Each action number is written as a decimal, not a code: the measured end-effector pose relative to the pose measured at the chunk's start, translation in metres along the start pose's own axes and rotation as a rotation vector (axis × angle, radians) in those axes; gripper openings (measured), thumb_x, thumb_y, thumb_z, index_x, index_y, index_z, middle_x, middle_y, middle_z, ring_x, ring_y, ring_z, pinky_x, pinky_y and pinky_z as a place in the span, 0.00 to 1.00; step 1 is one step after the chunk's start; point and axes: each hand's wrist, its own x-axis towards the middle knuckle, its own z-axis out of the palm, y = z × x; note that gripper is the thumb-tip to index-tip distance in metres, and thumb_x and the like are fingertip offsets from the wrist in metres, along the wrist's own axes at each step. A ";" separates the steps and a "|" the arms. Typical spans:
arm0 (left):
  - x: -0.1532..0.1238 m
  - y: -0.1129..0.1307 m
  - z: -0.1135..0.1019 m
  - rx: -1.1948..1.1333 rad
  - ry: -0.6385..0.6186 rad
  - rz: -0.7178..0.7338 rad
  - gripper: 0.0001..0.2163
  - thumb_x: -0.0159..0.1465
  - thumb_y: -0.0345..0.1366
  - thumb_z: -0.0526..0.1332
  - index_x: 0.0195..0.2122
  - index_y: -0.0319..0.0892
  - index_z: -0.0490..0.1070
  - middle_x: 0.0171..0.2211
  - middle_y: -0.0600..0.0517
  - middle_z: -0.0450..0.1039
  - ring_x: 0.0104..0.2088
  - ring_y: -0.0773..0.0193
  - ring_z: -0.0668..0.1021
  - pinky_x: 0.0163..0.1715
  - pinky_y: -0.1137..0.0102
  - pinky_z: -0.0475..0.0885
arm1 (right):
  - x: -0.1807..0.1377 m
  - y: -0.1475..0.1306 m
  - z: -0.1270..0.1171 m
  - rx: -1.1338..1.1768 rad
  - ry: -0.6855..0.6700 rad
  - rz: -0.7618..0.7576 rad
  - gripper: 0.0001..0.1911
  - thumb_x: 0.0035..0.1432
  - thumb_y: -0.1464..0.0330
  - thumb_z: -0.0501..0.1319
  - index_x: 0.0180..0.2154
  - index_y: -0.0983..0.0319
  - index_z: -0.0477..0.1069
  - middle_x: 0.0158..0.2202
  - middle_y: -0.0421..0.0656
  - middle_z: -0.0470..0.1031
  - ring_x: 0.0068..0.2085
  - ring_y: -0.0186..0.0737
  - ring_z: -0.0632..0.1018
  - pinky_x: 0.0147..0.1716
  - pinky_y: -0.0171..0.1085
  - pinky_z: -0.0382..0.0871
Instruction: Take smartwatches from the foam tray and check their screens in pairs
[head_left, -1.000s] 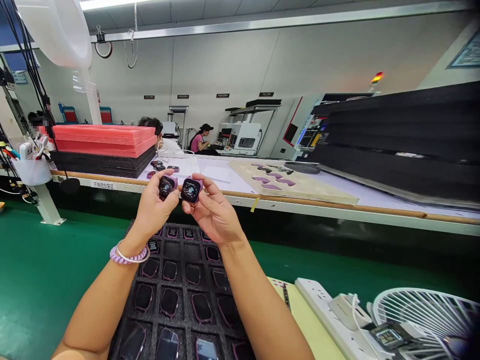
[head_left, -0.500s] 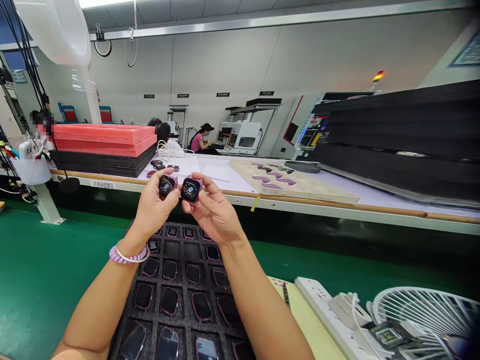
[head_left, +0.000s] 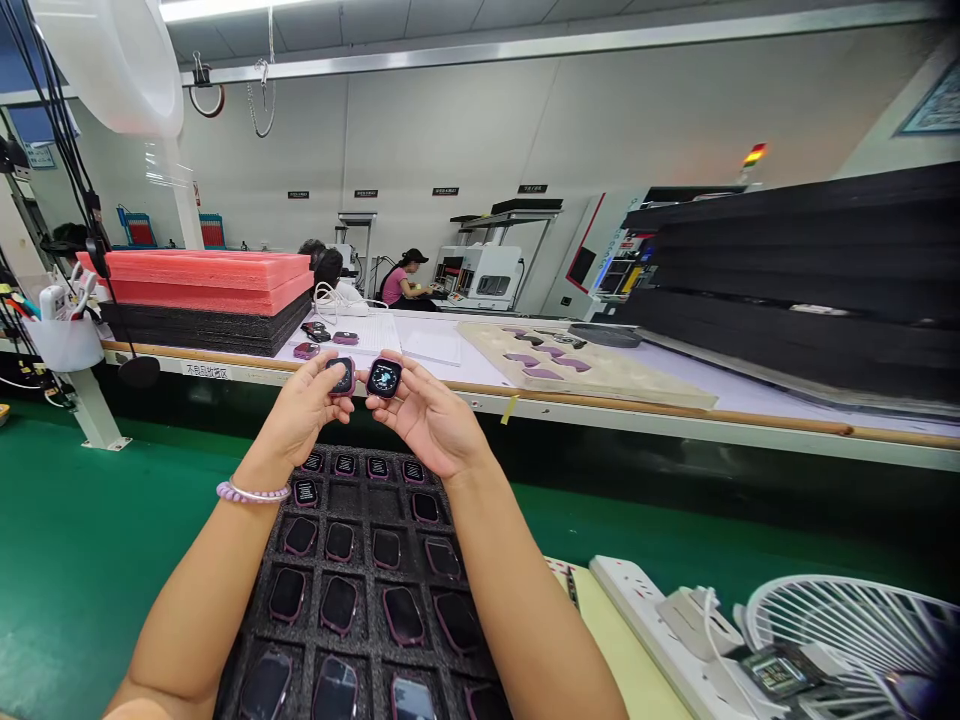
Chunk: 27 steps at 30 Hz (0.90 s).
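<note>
**Two watches lifted, and a slim gap to be guarded**

Widest of all, the desk (head_left: 675,428) was stretched across the view, its front edge left near the fingertips; by a small push forward, a case could have been knocked against it. Lower down, the foam tray (head_left: 360,572) was filled with rows of stored watches (head_left: 339,605), so by a loosened pinch, glass could have been dropped onto glass. Then the hands! By the right hand (head_left: 427,415) the fingers were kept nearly closed, a watch gripped by its rim; by the left hand (head_left: 311,405) another was gripped, the fingers curled behind and the thumb laid over the screen. There, a stray press or a smear was to be feared. Smallest, the right watch (head_left: 384,378) was lit, the left watch (head_left: 345,380) partly covered; both were held above the tray's far end, just apart. By an inward tilt, they could have been scraped together.
</note>
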 end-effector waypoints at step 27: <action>-0.007 0.004 0.002 0.197 -0.093 0.181 0.22 0.51 0.34 0.63 0.48 0.41 0.66 0.38 0.52 0.76 0.24 0.68 0.81 0.27 0.76 0.80 | -0.005 -0.001 0.010 -0.230 0.034 -0.194 0.29 0.46 0.67 0.72 0.50 0.59 0.67 0.39 0.41 0.76 0.31 0.37 0.77 0.30 0.33 0.70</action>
